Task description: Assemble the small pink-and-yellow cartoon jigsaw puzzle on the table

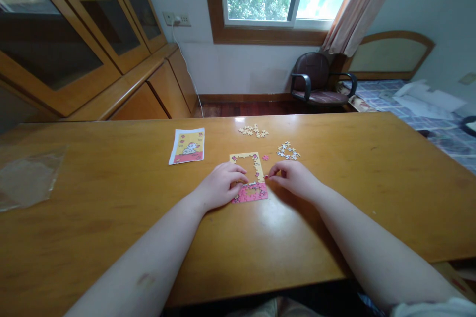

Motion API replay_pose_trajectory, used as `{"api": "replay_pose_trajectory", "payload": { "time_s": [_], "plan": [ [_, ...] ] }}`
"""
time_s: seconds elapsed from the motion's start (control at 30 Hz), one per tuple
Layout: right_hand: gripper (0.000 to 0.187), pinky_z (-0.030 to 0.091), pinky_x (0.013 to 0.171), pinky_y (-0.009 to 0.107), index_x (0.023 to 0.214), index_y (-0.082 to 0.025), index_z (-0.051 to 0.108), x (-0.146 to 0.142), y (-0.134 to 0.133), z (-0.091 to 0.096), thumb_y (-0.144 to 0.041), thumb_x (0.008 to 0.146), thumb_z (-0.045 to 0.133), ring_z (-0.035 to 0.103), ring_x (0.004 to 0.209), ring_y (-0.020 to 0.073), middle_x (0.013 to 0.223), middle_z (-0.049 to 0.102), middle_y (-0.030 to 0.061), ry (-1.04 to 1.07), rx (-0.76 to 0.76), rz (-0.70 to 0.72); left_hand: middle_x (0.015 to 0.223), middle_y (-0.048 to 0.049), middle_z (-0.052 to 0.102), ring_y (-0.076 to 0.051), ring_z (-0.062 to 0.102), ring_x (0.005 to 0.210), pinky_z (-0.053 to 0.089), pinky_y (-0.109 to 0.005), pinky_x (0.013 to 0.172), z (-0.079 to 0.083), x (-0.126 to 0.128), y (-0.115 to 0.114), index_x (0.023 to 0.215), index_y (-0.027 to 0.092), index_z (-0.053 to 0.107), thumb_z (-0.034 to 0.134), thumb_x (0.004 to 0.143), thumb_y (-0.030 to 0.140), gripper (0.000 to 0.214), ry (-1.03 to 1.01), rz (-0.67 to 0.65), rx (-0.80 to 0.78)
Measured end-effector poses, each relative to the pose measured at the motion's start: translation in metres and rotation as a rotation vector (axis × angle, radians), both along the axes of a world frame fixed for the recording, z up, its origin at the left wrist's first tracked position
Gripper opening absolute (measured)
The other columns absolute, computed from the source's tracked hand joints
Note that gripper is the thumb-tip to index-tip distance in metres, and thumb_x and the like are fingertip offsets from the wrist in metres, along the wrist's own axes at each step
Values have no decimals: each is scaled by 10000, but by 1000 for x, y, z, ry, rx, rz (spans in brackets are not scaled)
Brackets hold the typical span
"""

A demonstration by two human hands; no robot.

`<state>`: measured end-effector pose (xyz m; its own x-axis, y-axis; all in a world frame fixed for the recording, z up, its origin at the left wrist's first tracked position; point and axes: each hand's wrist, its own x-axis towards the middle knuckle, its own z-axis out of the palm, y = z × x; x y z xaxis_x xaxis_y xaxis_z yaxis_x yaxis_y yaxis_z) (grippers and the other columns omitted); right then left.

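Note:
A partly assembled jigsaw puzzle [261, 192] lies on the table, with a yellow border above, a pink lower part and gaps in the middle. My left hand [224, 184] rests over its left side, fingers bent but apart, covering part of it. Just off the puzzle's right edge, my right hand [293, 177] pinches a small pink puzzle piece [266, 177] between thumb and fingertips. A loose pink piece [265, 157] lies beyond it. White pieces [288, 151] form a loose pile past my right hand, and yellow pieces [253, 131] lie farther back.
A reference picture [188, 146] of a white character lies left of the puzzle. At the far left of the wooden table [122, 237] is a clear plastic bag [28, 181]. Beyond the table stand a cabinet [111, 64], an armchair [316, 79] and a bed [420, 104].

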<state>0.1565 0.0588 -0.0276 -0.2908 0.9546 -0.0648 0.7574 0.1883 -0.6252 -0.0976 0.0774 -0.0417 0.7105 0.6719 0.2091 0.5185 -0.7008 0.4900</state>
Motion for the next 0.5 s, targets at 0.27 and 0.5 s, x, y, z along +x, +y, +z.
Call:
{"api": "replay_pose_trajectory", "payload": {
  "time_s": [0.27, 0.5],
  "plan": [
    [41, 431, 685, 247, 727, -197, 687, -25, -9, -12, -203, 765, 673, 562, 702, 127, 762, 651, 3, 204, -40, 102, 1082, -40, 658, -191, 587, 1009, 447, -356, 930, -3, 0, 0, 940, 245, 709, 532, 826, 150, 231, -13, -14, 5],
    [90, 459, 835, 277, 653, -191, 675, -26, -8, -19, -148, 731, 691, 612, 818, 143, 835, 628, 18, 282, -51, 110, 1091, -37, 655, -195, 581, 1022, 440, -361, 946, 1, 1, -2, 943, 245, 708, 550, 837, 194, 197, -3, -16, -15]
  ]
}}
